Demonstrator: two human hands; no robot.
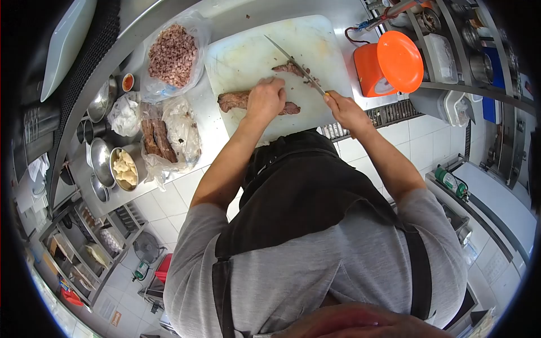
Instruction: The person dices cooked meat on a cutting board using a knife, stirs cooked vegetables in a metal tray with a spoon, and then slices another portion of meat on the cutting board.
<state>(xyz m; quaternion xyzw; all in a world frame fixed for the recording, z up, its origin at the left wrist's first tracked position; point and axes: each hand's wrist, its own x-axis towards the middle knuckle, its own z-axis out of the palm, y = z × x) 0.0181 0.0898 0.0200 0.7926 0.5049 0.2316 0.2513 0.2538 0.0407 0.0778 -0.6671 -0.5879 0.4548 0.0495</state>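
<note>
My right hand (348, 114) is wrapped round the handle of a long knife (294, 62), whose blade points up and left across the white cutting board (236, 59). A long strip of dark cooked meat (233, 101) lies on the board. My left hand (267, 99) grips it from above with bent fingers, hiding its middle; one end shows on each side of the hand. Under and beside the blade are a smaller piece of meat (286, 68) and some scraps. The knife is apart from the held strip.
Left of the board sit a plastic bag of diced meat (173, 55), a bag with more meat strips (157, 139), a small cup of red sauce (128, 82) and a metal pot of pale chunks (125, 168). An orange scale (389, 65) stands close at the right.
</note>
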